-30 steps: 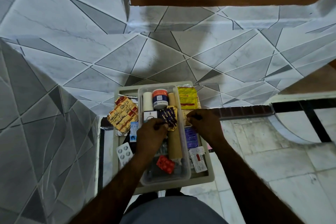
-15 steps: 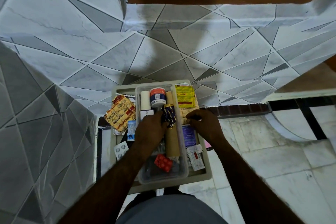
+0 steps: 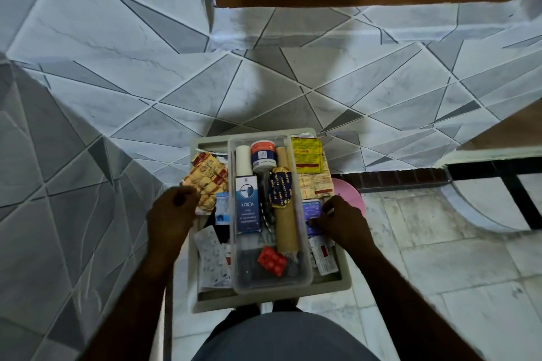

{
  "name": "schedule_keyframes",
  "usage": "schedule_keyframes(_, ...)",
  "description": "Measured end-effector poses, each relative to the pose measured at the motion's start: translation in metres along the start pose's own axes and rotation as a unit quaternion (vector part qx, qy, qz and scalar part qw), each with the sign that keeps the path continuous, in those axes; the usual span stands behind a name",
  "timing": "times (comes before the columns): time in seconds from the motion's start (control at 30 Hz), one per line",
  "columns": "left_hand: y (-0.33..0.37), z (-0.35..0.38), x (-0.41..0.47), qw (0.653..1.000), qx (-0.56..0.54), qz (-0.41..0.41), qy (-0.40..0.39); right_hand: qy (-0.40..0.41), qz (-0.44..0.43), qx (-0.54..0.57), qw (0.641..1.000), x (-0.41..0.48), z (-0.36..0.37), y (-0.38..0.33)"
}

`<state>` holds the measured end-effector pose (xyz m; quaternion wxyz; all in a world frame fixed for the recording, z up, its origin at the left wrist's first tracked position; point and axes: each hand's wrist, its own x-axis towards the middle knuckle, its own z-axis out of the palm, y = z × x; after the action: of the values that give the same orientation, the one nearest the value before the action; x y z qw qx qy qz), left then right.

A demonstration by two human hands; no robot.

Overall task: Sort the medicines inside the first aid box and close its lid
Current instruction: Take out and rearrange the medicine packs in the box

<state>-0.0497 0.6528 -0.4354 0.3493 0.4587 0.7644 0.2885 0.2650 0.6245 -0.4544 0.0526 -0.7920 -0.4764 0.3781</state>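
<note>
Head view: the first aid box (image 3: 271, 300) sits open at 6 o'clock, its clear tray (image 3: 272, 281) full of medicines. The left hand (image 3: 171, 214), at 9 o'clock of the box, is curled in a fist beside the yellow strips (image 3: 206, 177); the right hand (image 3: 341, 221), at 3 o'clock, pinches a purple packet (image 3: 311, 209) at the box's edge.

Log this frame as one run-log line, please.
stage: sorting | left hand: at yellow strips | right hand: on blue packet | clear tray: in box | lid: not seen

Blue-and-white box (image 3: 248, 205), centre of frame: "VOICEL" in white letters, read upside down; smaller lines beneath illegible.
Dark blue blister strip (image 3: 279, 189), just right of it: repeated print, roughly "OME-TAZ 150", uncertain.
Yellow sachet (image 3: 307, 154), upper right of the tray: red print, too blurred.
</note>
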Motion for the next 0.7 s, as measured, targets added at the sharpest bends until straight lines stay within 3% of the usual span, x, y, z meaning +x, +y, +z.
schedule_keyframes(0.23,-0.043,-0.007,-0.027,0.981,0.130,-0.096,-0.104,0.016,0.021,0.035,0.999,0.004,0.003,0.000)
schedule_keyframes(0.43,-0.050,0.012,-0.038,0.976,0.192,-0.061,-0.085,-0.002,0.032,0.081,0.996,0.012,0.004,0.001)
schedule_keyframes(0.7,-0.044,0.013,-0.037,0.980,0.126,-0.128,-0.081,0.008,0.030,0.135,0.990,0.010,-0.003,0.002)
